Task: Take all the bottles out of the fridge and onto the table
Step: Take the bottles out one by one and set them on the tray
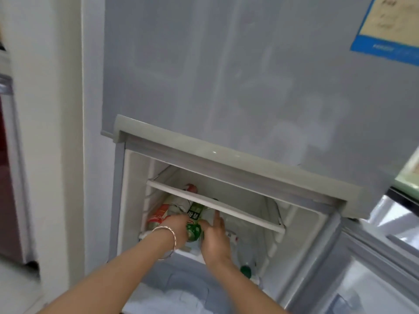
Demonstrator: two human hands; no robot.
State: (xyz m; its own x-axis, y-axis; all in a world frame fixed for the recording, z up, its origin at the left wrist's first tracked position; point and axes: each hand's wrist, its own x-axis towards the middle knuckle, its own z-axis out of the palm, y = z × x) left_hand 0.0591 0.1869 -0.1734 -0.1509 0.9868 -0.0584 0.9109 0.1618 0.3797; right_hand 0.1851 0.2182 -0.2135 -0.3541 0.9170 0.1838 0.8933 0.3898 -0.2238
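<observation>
Inside the open grey fridge compartment (229, 193), I see my left hand (179, 225) clasping the green-labelled plastic bottle (193, 225) lying on the shelf; right hand (215, 241), fingers spread, at its three o'clock. Extraction under way — next, a straight pull clear of the white shelf rail (226, 206).

A blue-bordered cream paper sticker (390, 26) at upper right; a dark red cabinet (6, 177) far left of that sticker.

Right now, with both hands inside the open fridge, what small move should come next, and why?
Probably close both hands on the green-labelled bottle and draw it out under the white shelf rail. The left hand and right hand already flank it, and the red-labelled bottle lies beside it.
</observation>
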